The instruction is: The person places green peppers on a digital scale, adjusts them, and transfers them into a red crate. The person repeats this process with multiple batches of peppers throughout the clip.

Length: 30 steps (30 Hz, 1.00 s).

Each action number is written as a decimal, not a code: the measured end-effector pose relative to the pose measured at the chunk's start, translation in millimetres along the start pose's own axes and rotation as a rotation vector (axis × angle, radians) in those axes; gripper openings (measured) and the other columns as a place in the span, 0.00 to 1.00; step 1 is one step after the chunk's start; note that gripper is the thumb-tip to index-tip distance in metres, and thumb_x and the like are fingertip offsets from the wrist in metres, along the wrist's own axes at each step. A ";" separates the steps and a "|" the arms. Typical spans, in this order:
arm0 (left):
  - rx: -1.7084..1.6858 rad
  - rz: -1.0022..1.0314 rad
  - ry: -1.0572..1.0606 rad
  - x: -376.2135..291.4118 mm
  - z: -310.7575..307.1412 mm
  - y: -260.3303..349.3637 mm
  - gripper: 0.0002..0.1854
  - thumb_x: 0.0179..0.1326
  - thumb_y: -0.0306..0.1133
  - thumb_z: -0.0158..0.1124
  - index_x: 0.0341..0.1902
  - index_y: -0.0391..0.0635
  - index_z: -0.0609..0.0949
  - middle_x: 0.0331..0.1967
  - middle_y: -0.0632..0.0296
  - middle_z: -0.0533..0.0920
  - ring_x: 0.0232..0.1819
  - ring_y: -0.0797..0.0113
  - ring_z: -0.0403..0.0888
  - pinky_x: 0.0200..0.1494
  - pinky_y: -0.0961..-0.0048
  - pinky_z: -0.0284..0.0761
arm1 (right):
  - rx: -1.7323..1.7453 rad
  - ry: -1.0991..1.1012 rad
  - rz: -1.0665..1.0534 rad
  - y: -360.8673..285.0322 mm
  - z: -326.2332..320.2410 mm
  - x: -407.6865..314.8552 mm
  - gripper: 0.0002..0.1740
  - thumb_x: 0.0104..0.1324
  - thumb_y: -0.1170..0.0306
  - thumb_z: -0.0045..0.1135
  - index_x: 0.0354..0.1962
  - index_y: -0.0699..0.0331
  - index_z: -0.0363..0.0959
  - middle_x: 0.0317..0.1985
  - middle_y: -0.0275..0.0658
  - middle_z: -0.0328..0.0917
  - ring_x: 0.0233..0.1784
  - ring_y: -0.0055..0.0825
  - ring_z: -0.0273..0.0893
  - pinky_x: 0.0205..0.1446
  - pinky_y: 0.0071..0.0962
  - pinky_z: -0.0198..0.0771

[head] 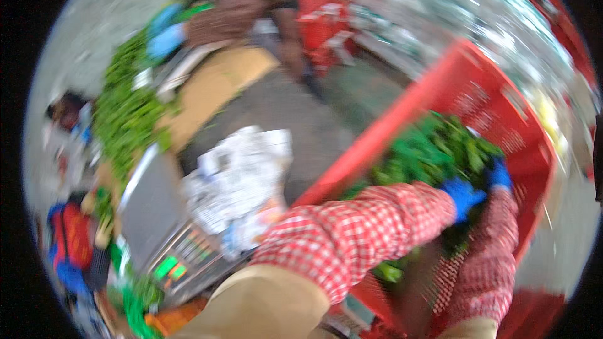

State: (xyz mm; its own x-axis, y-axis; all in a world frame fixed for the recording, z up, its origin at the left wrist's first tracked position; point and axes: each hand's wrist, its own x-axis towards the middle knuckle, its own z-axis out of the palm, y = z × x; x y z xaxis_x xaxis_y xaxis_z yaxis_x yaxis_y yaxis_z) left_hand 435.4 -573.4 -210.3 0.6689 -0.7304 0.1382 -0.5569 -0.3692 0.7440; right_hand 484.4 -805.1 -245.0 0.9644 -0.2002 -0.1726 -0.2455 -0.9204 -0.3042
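Observation:
A red plastic crate (518, 150) stands tilted in view on the right, with leafy greens (438, 150) inside, some of them under green mesh or netting. Both my arms, in red-and-white checked sleeves, reach down into it. My left hand (461, 197), in a blue glove, holds the near side of the greens with its thumb sticking out. Close beside it, my right hand (499, 174), also blue-gloved, grips their right end. Motion blur and leaves hide most of the fingertips. More loose leaves (391, 270) lie lower in the crate.
Left of my arms is a digital scale (150, 212) with lit green displays, beside crumpled printed papers (240, 174) on a dark surface. A long heap of greens (127, 103) lies beyond. A blue-gloved co-worker (165, 40) sits at the top, near another red crate (325, 14). Clear plastic bags (447, 4) fill the upper right.

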 end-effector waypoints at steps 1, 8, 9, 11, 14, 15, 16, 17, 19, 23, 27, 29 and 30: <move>0.061 0.199 -0.031 -15.5 -20.7 4.7 0.37 0.41 0.41 0.58 0.58 0.52 0.59 0.34 0.41 0.73 0.34 0.42 0.72 0.38 0.54 0.68 | 0.034 0.099 0.016 -57.6 -26.0 -17.4 0.24 0.52 0.69 0.53 0.48 0.63 0.63 0.47 0.48 0.67 0.51 0.38 0.66 0.52 0.29 0.61; 0.261 0.197 0.594 -199.1 -206.6 85.1 0.37 0.42 0.49 0.57 0.57 0.45 0.62 0.44 0.51 0.69 0.46 0.51 0.65 0.45 0.59 0.64 | 1.597 -0.739 -0.301 -266.3 -38.2 -148.6 0.23 0.64 0.58 0.31 0.55 0.60 0.53 0.51 0.39 0.62 0.53 0.32 0.61 0.57 0.34 0.54; 0.319 0.148 0.645 -235.8 -220.7 96.4 0.38 0.42 0.51 0.56 0.58 0.46 0.61 0.49 0.51 0.67 0.51 0.50 0.62 0.50 0.58 0.61 | 1.583 -0.938 -0.434 -318.9 -48.3 -199.8 0.20 0.65 0.63 0.31 0.52 0.62 0.55 0.54 0.38 0.58 0.57 0.31 0.55 0.58 0.34 0.53; 0.506 -0.047 0.570 -295.5 -229.8 125.1 0.44 0.37 0.55 0.56 0.61 0.51 0.58 0.55 0.49 0.61 0.56 0.49 0.57 0.51 0.52 0.57 | 1.331 -1.159 -0.640 -359.4 -14.7 -234.7 0.21 0.61 0.64 0.40 0.51 0.61 0.58 0.52 0.39 0.61 0.55 0.32 0.58 0.56 0.33 0.55; 0.509 -0.321 0.474 -360.5 -225.7 147.6 0.45 0.37 0.58 0.54 0.61 0.55 0.57 0.50 0.47 0.66 0.51 0.47 0.63 0.48 0.48 0.58 | 0.834 -1.331 -0.897 -428.5 12.0 -309.5 0.21 0.59 0.66 0.43 0.50 0.62 0.59 0.50 0.41 0.63 0.53 0.34 0.60 0.55 0.33 0.56; 0.355 -0.558 0.294 -381.8 -227.0 162.9 0.41 0.41 0.60 0.51 0.60 0.57 0.58 0.48 0.47 0.69 0.50 0.46 0.65 0.46 0.45 0.58 | 0.713 -1.384 -1.041 -447.7 23.2 -330.5 0.21 0.58 0.66 0.44 0.50 0.62 0.60 0.49 0.41 0.63 0.53 0.35 0.60 0.54 0.33 0.57; 0.173 -0.766 0.135 -399.5 -227.7 181.4 0.38 0.45 0.62 0.48 0.60 0.59 0.59 0.45 0.47 0.72 0.48 0.45 0.68 0.44 0.41 0.59 | 0.575 -1.399 -1.222 -465.9 25.0 -357.2 0.21 0.58 0.66 0.45 0.49 0.62 0.60 0.49 0.42 0.63 0.52 0.35 0.61 0.54 0.33 0.57; 0.117 -0.756 0.183 -414.2 -233.6 185.1 0.41 0.42 0.63 0.51 0.60 0.56 0.58 0.42 0.47 0.73 0.43 0.46 0.69 0.41 0.45 0.61 | 0.447 -1.336 -1.373 -484.9 24.9 -379.2 0.21 0.57 0.67 0.46 0.49 0.62 0.60 0.48 0.42 0.64 0.52 0.36 0.61 0.53 0.33 0.58; 0.012 -0.818 0.265 -445.2 -241.8 196.8 0.48 0.38 0.63 0.56 0.62 0.50 0.55 0.36 0.46 0.75 0.34 0.48 0.73 0.34 0.52 0.66 | 0.308 -1.218 -1.723 -521.1 29.0 -424.3 0.22 0.56 0.68 0.47 0.49 0.62 0.61 0.47 0.44 0.65 0.50 0.37 0.62 0.52 0.33 0.59; -0.055 -0.675 0.746 -523.2 -238.3 185.0 0.33 0.45 0.51 0.59 0.54 0.46 0.68 0.36 0.51 0.75 0.34 0.54 0.74 0.37 0.65 0.70 | 0.207 -0.919 -2.219 -573.3 53.5 -489.4 0.22 0.53 0.69 0.51 0.47 0.63 0.63 0.45 0.46 0.66 0.48 0.40 0.64 0.50 0.33 0.61; 0.415 -0.899 1.663 -675.3 -251.1 159.4 0.23 0.48 0.31 0.61 0.49 0.41 0.70 0.43 0.54 0.72 0.45 0.62 0.70 0.43 0.69 0.68 | 0.165 -1.018 -2.048 -630.3 45.4 -505.3 0.20 0.52 0.70 0.53 0.44 0.64 0.66 0.37 0.47 0.71 0.40 0.42 0.69 0.42 0.33 0.65; 0.132 -1.188 2.112 -764.2 -266.6 170.4 0.26 0.48 0.31 0.63 0.51 0.37 0.68 0.48 0.53 0.71 0.49 0.64 0.68 0.47 0.72 0.67 | 0.191 -0.929 -1.978 -641.4 54.3 -502.5 0.20 0.53 0.65 0.50 0.44 0.62 0.66 0.34 0.44 0.71 0.37 0.40 0.69 0.39 0.35 0.64; 0.405 -1.211 2.192 -813.7 -250.2 153.2 0.31 0.46 0.35 0.64 0.53 0.34 0.65 0.50 0.50 0.69 0.50 0.62 0.67 0.49 0.71 0.66 | 0.177 -0.885 -2.004 -645.0 57.2 -505.4 0.20 0.53 0.65 0.50 0.44 0.62 0.66 0.34 0.44 0.71 0.37 0.40 0.69 0.39 0.35 0.64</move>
State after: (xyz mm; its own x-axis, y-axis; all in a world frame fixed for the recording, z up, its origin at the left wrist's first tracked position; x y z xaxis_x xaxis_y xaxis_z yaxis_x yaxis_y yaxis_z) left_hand -70.9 108.1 -45.2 -0.1983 0.9363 0.2898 0.3756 -0.2006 0.9048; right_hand 149.7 -91.1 -15.2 -0.3825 0.9128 0.1432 0.6801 0.3831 -0.6251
